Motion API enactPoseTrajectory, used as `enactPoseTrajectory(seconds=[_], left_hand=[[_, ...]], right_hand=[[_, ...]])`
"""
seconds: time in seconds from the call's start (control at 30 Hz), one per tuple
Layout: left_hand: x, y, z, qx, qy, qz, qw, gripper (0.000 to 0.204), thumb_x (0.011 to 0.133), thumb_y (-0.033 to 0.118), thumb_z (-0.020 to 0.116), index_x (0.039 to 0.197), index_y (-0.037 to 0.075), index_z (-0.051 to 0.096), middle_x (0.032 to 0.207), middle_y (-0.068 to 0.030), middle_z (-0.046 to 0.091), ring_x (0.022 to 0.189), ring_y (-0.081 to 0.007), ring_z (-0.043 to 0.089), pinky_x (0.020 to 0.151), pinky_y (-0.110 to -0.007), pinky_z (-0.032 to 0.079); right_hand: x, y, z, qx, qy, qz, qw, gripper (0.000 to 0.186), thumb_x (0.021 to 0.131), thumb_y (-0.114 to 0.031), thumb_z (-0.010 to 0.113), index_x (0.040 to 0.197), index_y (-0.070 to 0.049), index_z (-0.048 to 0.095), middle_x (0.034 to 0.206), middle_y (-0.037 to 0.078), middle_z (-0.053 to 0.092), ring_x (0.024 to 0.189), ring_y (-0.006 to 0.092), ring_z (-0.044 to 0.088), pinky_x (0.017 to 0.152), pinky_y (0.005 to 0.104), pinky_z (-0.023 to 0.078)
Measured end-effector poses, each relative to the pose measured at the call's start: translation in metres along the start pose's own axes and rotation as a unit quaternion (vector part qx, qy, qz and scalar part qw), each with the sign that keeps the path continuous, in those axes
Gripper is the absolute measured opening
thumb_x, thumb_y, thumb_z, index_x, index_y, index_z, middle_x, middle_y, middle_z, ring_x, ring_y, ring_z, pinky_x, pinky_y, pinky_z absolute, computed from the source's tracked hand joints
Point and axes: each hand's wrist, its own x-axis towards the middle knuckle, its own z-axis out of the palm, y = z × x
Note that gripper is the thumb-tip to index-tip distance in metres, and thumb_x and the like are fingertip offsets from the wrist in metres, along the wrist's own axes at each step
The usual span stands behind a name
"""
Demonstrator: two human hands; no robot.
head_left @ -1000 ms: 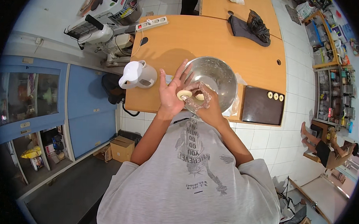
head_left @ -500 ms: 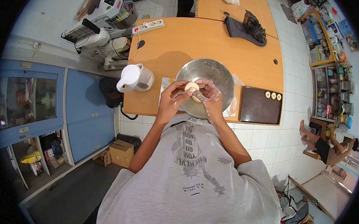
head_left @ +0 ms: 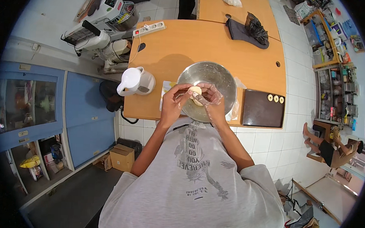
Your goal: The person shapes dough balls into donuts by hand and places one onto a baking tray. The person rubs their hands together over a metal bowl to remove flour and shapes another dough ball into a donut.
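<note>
Over the near edge of the orange-topped table (head_left: 218, 38), the person is bent forward with both hands raised just above a steel mixing bowl (head_left: 223, 77). Between them sits a small pale round of dough (head_left: 195, 90), roughly disc-shaped. The left hand (head_left: 174, 104) is bare, its fingers curled and pinching the dough's left rim. The right hand (head_left: 212, 104) wears a thin clear plastic glove (crinkled and loose at the wrist) and cups the piece from the other side, fingertips pressed to it. The dough hangs above the bowl's near half, touching only the hands as far as I can see.

To the person's right, a dark brown tray (head_left: 261, 110) lies flat just beside the bowl, and three small pale rounds (head_left: 275, 98) stand in a row along its far edge; the rest of that tray is bare. I would judge the shaping is at an early stage: three pieces set down, one in hand, and most of the tray unfilled. How much dough remains inside the bowl I cannot tell, since the hands cover it.

On the left stands a white electric kettle (head_left: 134, 81), near the bowl but apart from it. Farther back lie a white power strip (head_left: 149, 29) and a dark cloth (head_left: 246, 32).
</note>
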Motion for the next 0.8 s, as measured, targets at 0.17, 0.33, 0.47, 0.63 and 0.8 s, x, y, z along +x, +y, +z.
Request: enactPoseTrajectory(seconds=[0.17,0.33,0.47,0.63,0.8], left_hand=[[-0.005,-0.002,0.001,-0.01,-0.011,-0.024,1.0,0.028,0.098,0.003,0.069,0.125,-0.003,0.066,0.124,-0.0097,0.069,0.115,-0.0164,0.065,0.102,-0.031,0.053],[-0.011,-0.006,0.0,-0.022,0.0,-0.019,1.0,0.032,0.097,0.005,0.07,0.128,-0.004,0.065,0.122,-0.0109,0.069,0.112,-0.0177,0.066,0.097,-0.032,0.055],[-0.017,-0.007,-0.002,-0.036,0.014,-0.021,0.999,0.033,0.098,0.005,0.07,0.129,-0.004,0.064,0.123,-0.0111,0.069,0.113,-0.0177,0.066,0.098,-0.032,0.054],[-0.02,0.0,-0.002,-0.037,0.016,-0.018,0.999,0.032,0.099,0.005,0.069,0.13,-0.003,0.066,0.125,-0.0113,0.07,0.116,-0.0177,0.065,0.1,-0.032,0.052],[-0.02,0.01,-0.009,-0.028,0.035,0.009,0.999,0.033,0.1,0.006,0.068,0.132,-0.003,0.066,0.126,-0.0117,0.07,0.117,-0.0173,0.065,0.102,-0.032,0.051]], right_hand=[[-0.002,0.003,-0.002,-0.02,0.016,-0.001,1.0,0.033,0.09,-0.003,0.078,0.121,-0.001,0.066,0.103,0.007,0.074,0.096,0.0126,0.069,0.086,0.0283,0.055],[-0.007,0.005,0.003,-0.009,0.014,-0.002,1.0,0.034,0.09,-0.002,0.078,0.121,-0.001,0.067,0.102,0.007,0.074,0.096,0.0122,0.069,0.085,0.0276,0.055],[-0.011,0.01,0.005,0.005,0.016,0.006,1.0,0.034,0.09,-0.002,0.077,0.122,-0.001,0.067,0.104,0.007,0.074,0.097,0.0122,0.069,0.086,0.0277,0.054],[-0.013,0.006,0.011,0.015,0.012,0.009,1.0,0.033,0.091,-0.001,0.077,0.122,0.0,0.067,0.107,0.007,0.073,0.1,0.0137,0.069,0.089,0.0288,0.055],[-0.01,-0.002,0.023,0.035,0.003,0.035,0.999,0.032,0.092,0.0,0.075,0.123,0.001,0.066,0.11,0.008,0.073,0.103,0.0153,0.069,0.091,0.0298,0.055]])
